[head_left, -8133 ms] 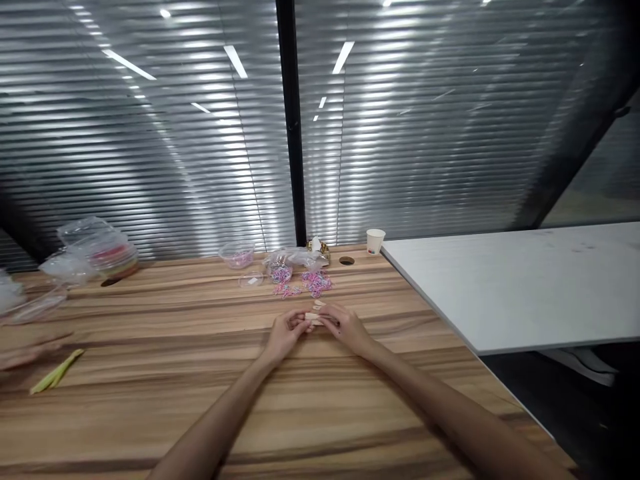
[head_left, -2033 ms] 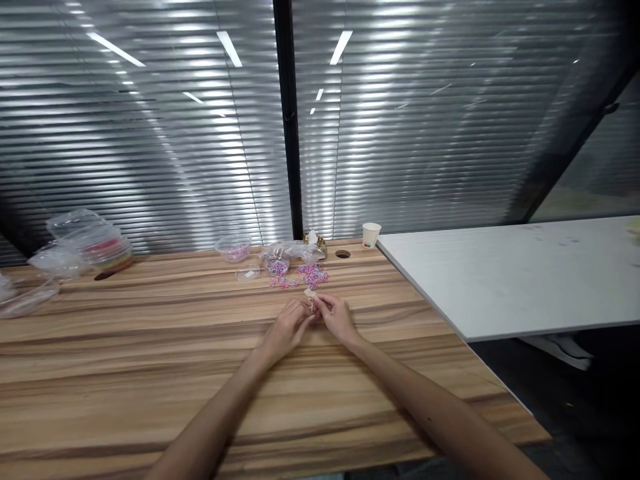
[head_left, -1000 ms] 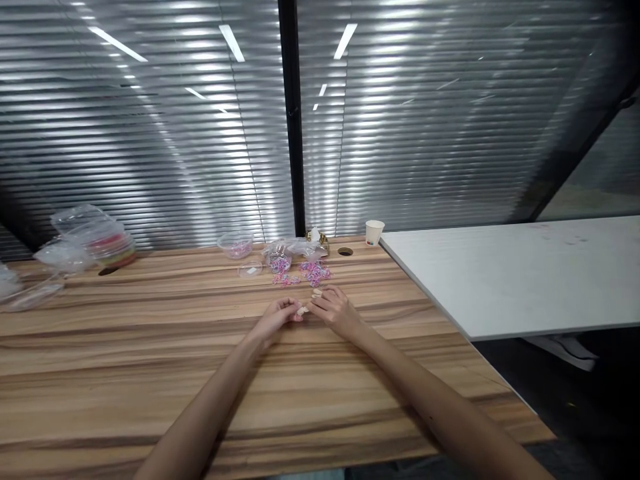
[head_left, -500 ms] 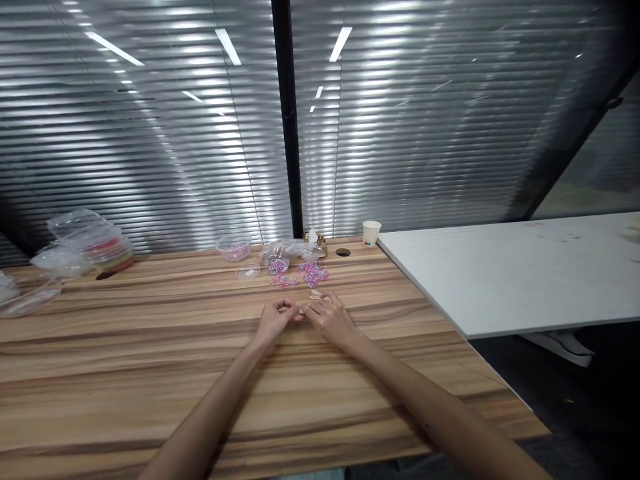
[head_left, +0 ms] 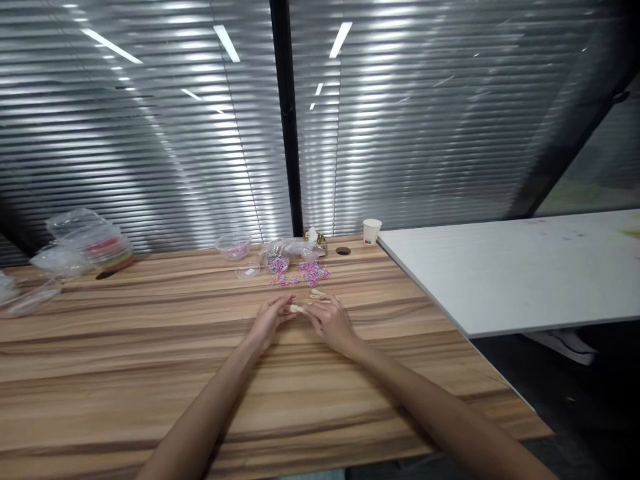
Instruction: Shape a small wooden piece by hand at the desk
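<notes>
Near the middle of the wooden table (head_left: pixel 150 373), my left hand (head_left: pixel 269 321) and my right hand (head_left: pixel 333 325) meet at a small cream-coloured piece with a rounded end (head_left: pixel 295 309). The fingers of my left hand close on its left end, while those of my right hand pinch its right end. Its exact kind is too small to tell. Just beyond my right fingers lie more slim cream-coloured pieces (head_left: pixel 316 293), partly covered by that hand. Farther back is a loose pile of pink, purple and blue small bands or strands (head_left: pixel 313 272), with a few scattered beside it.
Behind the pile stand a clear bag (head_left: pixel 295 248), a clear tub with pink contents (head_left: pixel 235 249) and its lid (head_left: pixel 248 271). A paper cup (head_left: pixel 371 231) is at the back edge. Stacked plastic containers (head_left: pixel 103 243) sit left; a white table (head_left: pixel 520 280) adjoins right.
My hands have shifted slightly apart, with the left moving a little left. More of the cream-coloured piece now shows between the fingers.
</notes>
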The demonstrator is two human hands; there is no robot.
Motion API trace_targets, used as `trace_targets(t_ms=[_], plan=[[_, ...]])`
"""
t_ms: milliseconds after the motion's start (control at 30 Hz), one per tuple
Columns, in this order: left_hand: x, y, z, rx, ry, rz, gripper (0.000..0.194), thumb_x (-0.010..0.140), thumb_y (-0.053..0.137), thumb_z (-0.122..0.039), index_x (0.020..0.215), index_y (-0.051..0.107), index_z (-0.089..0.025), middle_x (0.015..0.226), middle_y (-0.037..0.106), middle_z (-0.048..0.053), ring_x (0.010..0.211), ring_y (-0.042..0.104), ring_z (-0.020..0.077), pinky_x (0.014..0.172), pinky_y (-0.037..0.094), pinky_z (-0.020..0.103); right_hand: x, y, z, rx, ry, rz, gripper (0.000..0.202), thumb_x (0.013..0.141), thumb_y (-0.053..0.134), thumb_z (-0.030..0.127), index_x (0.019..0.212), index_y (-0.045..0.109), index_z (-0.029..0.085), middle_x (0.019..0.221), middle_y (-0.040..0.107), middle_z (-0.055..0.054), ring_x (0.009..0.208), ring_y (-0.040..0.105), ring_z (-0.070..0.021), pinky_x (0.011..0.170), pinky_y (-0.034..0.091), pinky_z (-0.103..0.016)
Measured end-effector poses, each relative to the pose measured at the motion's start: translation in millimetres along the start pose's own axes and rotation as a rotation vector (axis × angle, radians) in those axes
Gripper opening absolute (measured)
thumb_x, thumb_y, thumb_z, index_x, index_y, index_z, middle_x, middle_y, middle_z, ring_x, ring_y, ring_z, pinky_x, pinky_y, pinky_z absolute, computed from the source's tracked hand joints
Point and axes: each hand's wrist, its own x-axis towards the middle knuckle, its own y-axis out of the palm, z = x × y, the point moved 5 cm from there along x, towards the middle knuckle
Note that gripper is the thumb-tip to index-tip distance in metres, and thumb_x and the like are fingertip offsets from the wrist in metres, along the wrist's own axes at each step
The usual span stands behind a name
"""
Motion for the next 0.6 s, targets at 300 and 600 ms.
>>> trace_targets(t_ms=[300,600], plan=[[2,0.3,1,0.006,0.032,0.026,0.031,0.064,0.069,-0.032,0.087,0.064,-0.012,0.084,0.063,0.006,0.076,0.058,0.0127,0.076,0.047,0.027,-3,8,-22,0.062,0.166,-0.053,0.017,0.084,0.048,0.018,0.091,0.063,0.020,0.094,0.064,-0.002,0.087,0.057,-0.0159,0.082,0.038,-0.028],[1,8.6,6,0.178,0.135,0.136,0.029,0.065,0.067,-0.034,0.082,0.063,-0.011,0.074,0.062,0.004,0.070,0.056,0.0118,0.072,0.044,0.024,1,6,-17,0.089,0.136,0.031,0.023,0.088,0.041,0.027,0.098,0.061,0.021,0.096,0.062,-0.003,0.094,0.054,-0.0158,0.087,0.036,-0.030]])
